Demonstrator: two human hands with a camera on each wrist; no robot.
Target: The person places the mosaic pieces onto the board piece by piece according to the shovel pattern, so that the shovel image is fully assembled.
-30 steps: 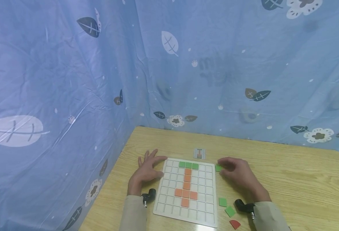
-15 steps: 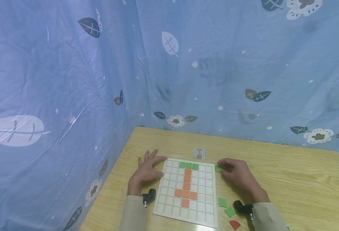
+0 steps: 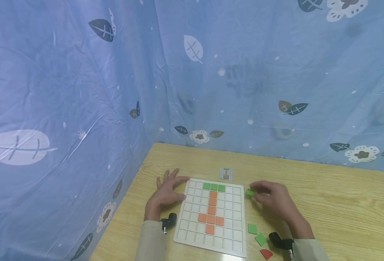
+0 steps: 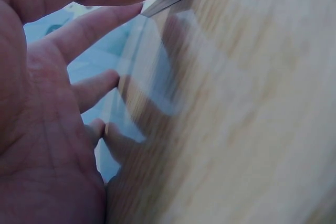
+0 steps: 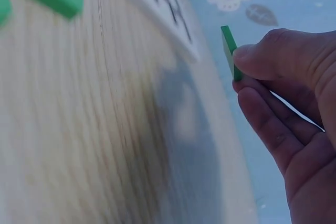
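Observation:
A white grid board (image 3: 192, 227) lies on the table, with three green square tiles (image 3: 213, 187) in a row near its far edge and several orange tiles (image 3: 211, 219) forming a cross-like shape below. My left hand (image 3: 166, 194) rests at the board's left edge, fingers spread, thumb and index finger touching the rim. To the right of the board, my right hand (image 3: 275, 199) pinches a green square tile (image 5: 230, 53) between thumb and fingers. The right wrist view shows that tile held on edge, above the table.
Two loose green tiles (image 3: 252, 228) and a red quarter-circle piece (image 3: 266, 253) lie right of the board. A small pattern card (image 3: 226, 174) lies beyond its far edge. Blue patterned curtain (image 3: 250, 90) hangs behind and left of the wooden table (image 3: 342, 203).
My right hand has lifted the green tile off the table and shifted slightly right, away from the board's edge. The left hand has stayed in place.

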